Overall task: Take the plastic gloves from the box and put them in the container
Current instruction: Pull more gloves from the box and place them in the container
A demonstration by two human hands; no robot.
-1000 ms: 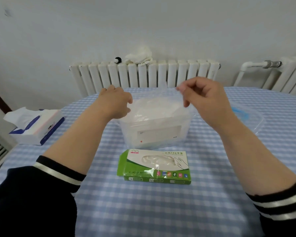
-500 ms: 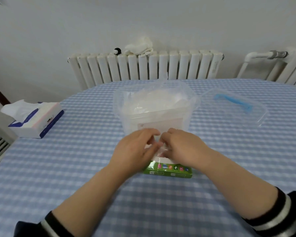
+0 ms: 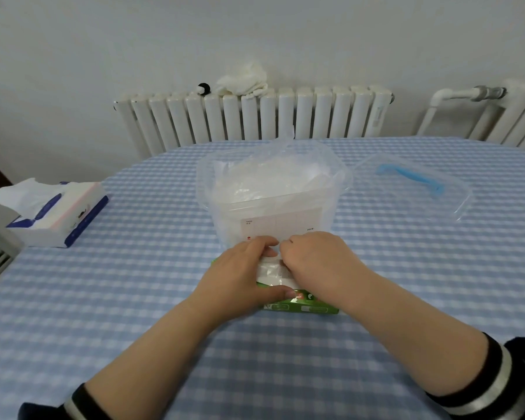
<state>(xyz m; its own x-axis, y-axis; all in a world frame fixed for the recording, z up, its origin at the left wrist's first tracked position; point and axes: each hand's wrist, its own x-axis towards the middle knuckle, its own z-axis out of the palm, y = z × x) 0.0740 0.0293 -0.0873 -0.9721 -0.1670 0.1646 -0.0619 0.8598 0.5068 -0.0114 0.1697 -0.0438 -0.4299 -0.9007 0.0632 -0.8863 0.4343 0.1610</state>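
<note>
At the far left edge of the blue-and-white checked tablecloth (image 3: 134,298) sits a white and navy tissue box (image 3: 58,216). Near the middle, the left hand (image 3: 240,280) curls over the left end of the flat green cardboard glove box (image 3: 303,307), thumb along its near edge, steadying it. Between the hands a thin white wad of plastic gloves (image 3: 272,271) shows at the box's top opening. The right hand (image 3: 319,262) is bent over them, fingers tucked down and apparently pinching the film, though the fingertips are hidden. Just beyond stands the clear plastic container (image 3: 273,207), open and already heaped with crumpled gloves; its clear lid with a blue handle (image 3: 412,183) lies well apart to the right.

The gloves look feather-light, limp, slippery and clingy, so several may come out together; pinching a top fold near the opening seems best while the box is held down.

A second ago both hands were up at the container's rim; half a second ago they had reached the box, and now they press closer over it.
</note>
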